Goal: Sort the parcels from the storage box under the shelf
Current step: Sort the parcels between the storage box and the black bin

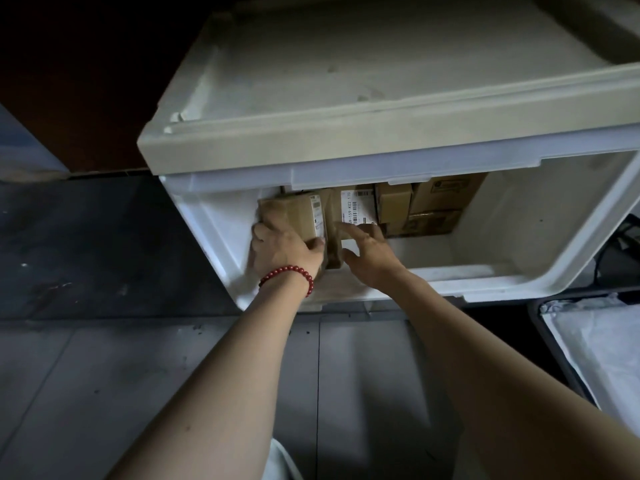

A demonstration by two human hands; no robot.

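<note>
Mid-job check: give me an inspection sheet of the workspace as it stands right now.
Surface: grey tiled floor, scuffed.
Job's things: white storage box, front open; brown carton at left, labelled parcel beside it, stacked cartons at back right.
Clutter: nothing seen.
Grippers: left hand grips the brown carton; right hand open, fingers touching the labelled parcel.
Cables: dark curved shape at right edge, possibly a cable; cannot tell.
Surroundings: white-lined container at lower right; dim light.
</note>
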